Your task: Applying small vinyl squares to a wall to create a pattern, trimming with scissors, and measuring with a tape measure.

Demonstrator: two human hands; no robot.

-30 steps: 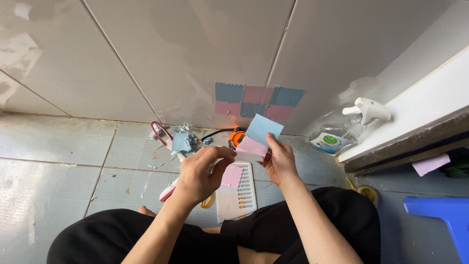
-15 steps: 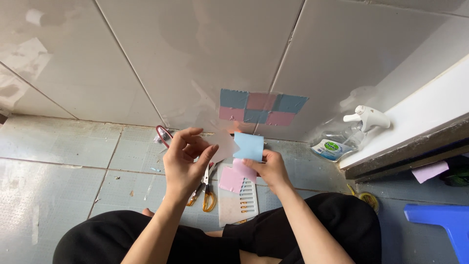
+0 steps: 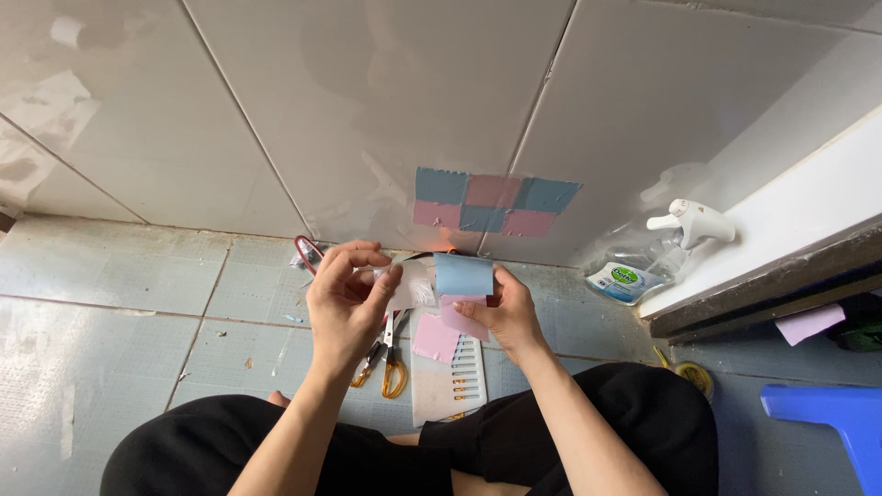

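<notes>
Now we see a shift from a moment ago: the left hand (image 3: 347,298), which was spread open in front of the wall, has drawn in beside the right hand (image 3: 501,312), and the blue square (image 3: 462,275) has dropped from its raised, tilted pose to sit level between the two hands. We judge that the hands have gone from presenting the square to working on it, perhaps on its backing, though the exact action is too small to tell.

Our left fingers (image 3: 367,266) are pinched together on a pale, translucent sheet (image 3: 411,287) that meets the blue square at its 9 o'clock edge. Our right fingers are clamped on the blue square from its 3 o'clock side, with a pink square (image 3: 464,317) held just beneath it at 6 o'clock.

The blue square looks thin, matte and slightly curled, its top edge bowed. It hangs in the air above the floor, at about 6 o'clock from a patchwork of blue and pink squares (image 3: 494,202) already stuck on the wall tile.

On the floor under the hands lie orange-handled scissors (image 3: 390,363), a white comb-edged tool (image 3: 450,377) and another pink piece (image 3: 435,338). At 3 o'clock a spray bottle (image 3: 657,262) leans by a white ledge, and a blue stool (image 3: 827,422) shows at 4 o'clock.
</notes>
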